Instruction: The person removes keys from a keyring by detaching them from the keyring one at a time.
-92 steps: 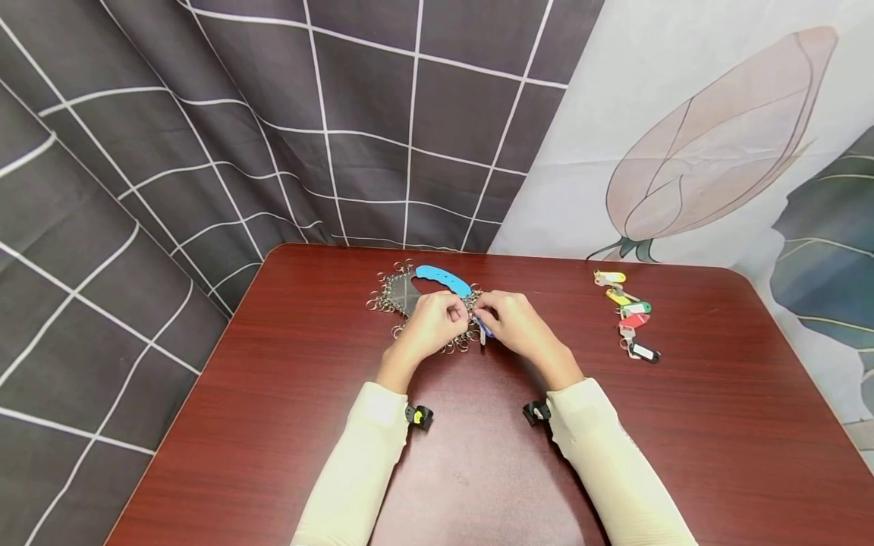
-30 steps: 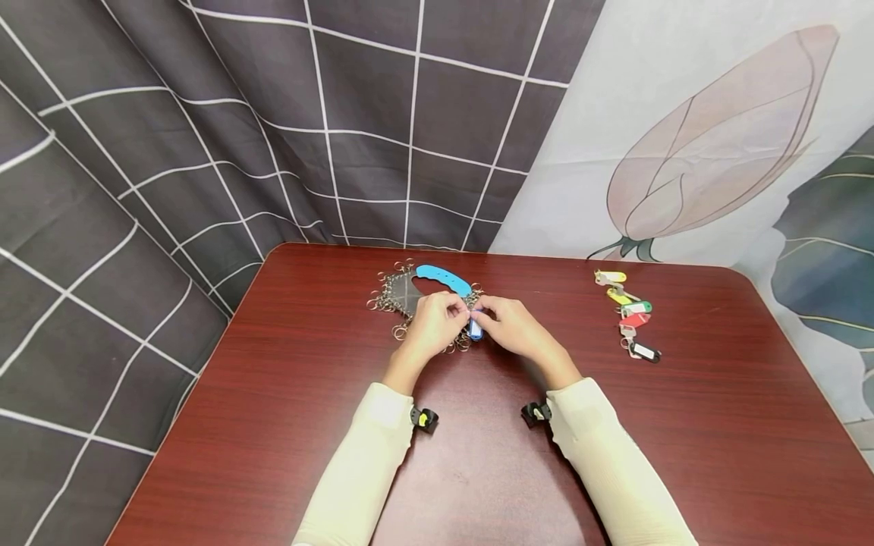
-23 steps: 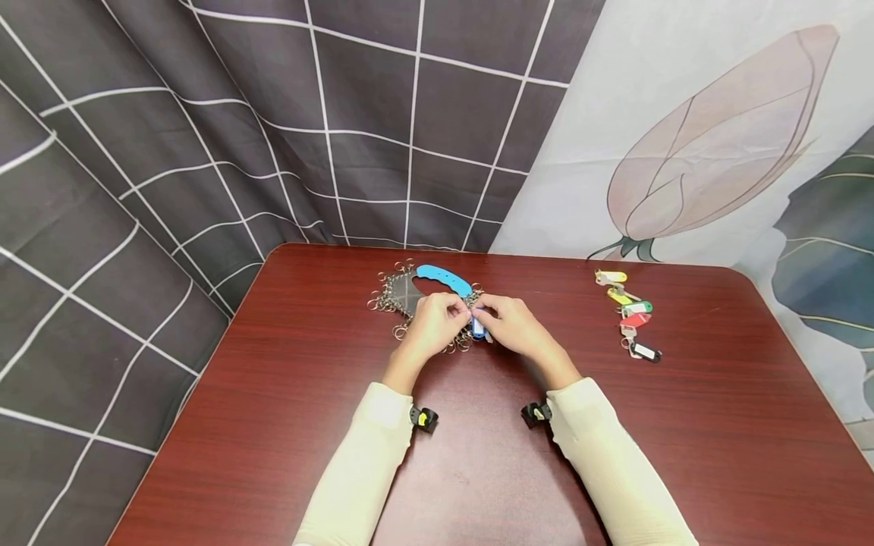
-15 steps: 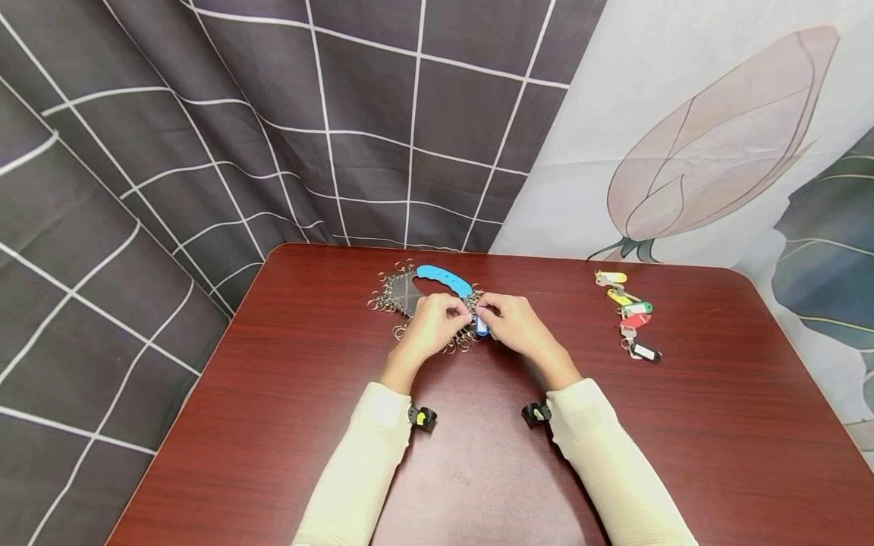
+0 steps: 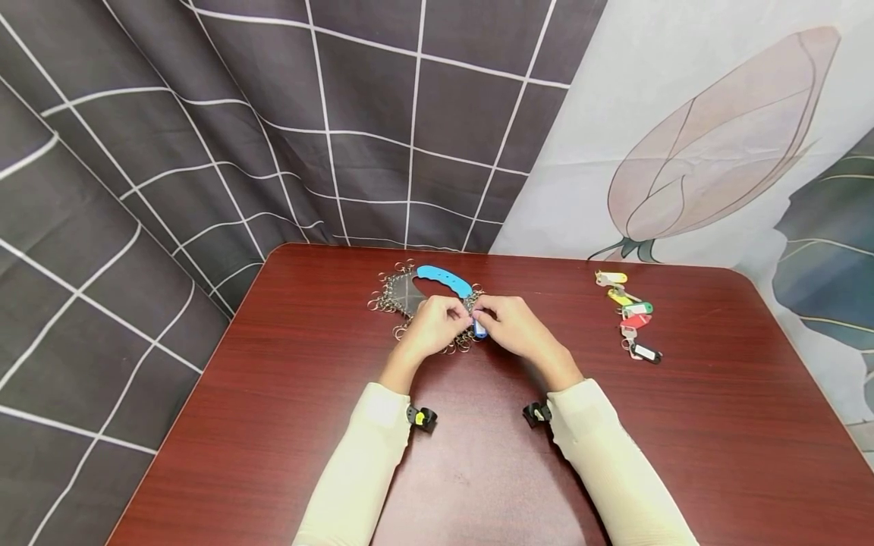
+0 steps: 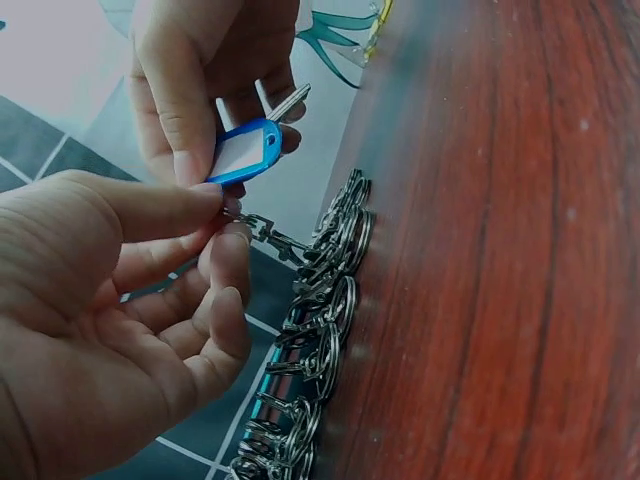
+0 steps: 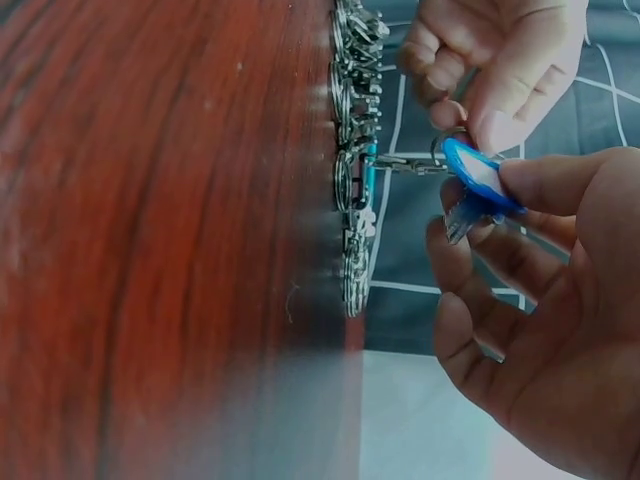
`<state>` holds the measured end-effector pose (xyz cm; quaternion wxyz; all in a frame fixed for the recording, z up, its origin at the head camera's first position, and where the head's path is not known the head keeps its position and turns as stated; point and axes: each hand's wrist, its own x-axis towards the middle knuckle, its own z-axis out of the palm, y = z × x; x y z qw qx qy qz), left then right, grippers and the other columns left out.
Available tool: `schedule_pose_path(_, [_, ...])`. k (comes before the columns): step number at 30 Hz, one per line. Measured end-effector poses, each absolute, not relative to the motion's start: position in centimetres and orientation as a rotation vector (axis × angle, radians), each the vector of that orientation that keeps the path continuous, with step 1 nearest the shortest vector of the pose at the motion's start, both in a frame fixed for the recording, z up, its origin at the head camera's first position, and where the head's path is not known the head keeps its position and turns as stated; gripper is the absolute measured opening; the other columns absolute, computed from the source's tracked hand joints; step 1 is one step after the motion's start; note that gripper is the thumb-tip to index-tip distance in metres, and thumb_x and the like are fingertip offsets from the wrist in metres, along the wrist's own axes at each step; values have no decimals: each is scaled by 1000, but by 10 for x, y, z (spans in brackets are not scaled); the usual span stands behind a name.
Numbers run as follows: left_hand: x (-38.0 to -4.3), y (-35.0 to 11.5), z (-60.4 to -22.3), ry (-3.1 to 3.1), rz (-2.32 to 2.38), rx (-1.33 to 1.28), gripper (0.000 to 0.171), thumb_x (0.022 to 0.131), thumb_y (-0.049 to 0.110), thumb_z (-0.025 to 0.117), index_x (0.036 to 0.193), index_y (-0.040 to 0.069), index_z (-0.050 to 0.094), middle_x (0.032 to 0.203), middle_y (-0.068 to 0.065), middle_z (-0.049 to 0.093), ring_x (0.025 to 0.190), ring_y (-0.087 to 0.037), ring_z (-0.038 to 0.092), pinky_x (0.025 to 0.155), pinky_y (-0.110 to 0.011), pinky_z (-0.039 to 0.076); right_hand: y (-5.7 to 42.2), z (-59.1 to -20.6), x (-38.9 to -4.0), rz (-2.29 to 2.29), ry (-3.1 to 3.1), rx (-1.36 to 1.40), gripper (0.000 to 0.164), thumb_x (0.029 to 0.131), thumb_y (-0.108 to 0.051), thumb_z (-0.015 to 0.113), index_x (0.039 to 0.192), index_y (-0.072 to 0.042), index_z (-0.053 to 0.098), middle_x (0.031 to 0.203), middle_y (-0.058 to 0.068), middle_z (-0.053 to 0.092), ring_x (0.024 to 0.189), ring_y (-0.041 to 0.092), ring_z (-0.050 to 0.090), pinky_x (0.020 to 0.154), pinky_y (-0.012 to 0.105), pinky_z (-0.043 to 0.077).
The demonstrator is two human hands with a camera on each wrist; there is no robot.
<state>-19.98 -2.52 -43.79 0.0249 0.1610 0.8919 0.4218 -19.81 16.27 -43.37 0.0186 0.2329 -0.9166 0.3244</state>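
My left hand (image 5: 435, 322) pinches a metal split ring (image 7: 438, 148) between thumb and forefinger. The ring is mostly covered by fingertips. A swivel clasp (image 6: 265, 230) runs from it to a grey, ring-fringed key holder (image 5: 403, 294) with a light-blue handle (image 5: 444, 279). My right hand (image 5: 512, 322) pinches a blue key tag (image 6: 245, 152) with a white label, right beside the left fingertips. A silver key (image 6: 291, 102) sticks out from behind the tag. Whether the tag's own loop is threaded on the split ring is hidden by the fingers.
Several tagged keys lie in a column to the right on the red-brown table (image 5: 717, 394): a yellow tag (image 5: 614, 277), a green tag (image 5: 638, 309), a red tag (image 5: 636, 321) and a black tag (image 5: 646, 353) among them. A dark checked curtain (image 5: 362, 167) hangs behind.
Three seconds ago the blue tag was mostly covered by the right hand, with the key hanging below. Now its label side shows. Both hands stay close together, with only small finger shifts.
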Motion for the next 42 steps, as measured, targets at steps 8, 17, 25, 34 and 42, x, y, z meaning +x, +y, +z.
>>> schedule_pose_path(8, [-200,-27,-438,2734,1328,508,13,91,13,78,79,11,75,75,0,71,64,-6,57,66,-24,49,162,-434,-198,928,-2862,622,10,99,-16,66,95,-13,75,71,-3,64,66,16,52,64,32,44])
schedule_pose_path(17, [-200,-27,-435,2726,1338,461,11,90,13,78,79,13,77,75,0,73,64,-6,58,66,-24,49,169,-434,-201,873,-2867,456,14,99,-14,64,99,-8,76,79,4,71,69,21,58,68,37,48])
schedule_pose_path(25, [-200,-17,-433,2768,1230,528,10,92,15,78,82,13,79,77,1,75,70,-8,63,70,-25,52,186,-421,-202,1034,-2815,411,15,102,-18,64,104,-11,77,86,4,74,72,20,59,73,36,48])
schedule_pose_path(34, [-210,8,-427,2850,1049,607,20,91,15,78,71,12,77,74,3,71,73,-13,63,70,-25,51,202,-406,-202,1179,-2714,292,12,101,-20,66,104,-14,77,90,5,75,76,19,62,69,31,49])
schedule_pose_path(42, [-219,25,-431,2817,858,505,32,91,21,78,61,13,73,61,7,63,70,-12,62,67,-25,50,215,-397,-201,1201,-2673,238,14,101,-19,66,106,-11,76,92,9,75,78,20,59,67,25,45])
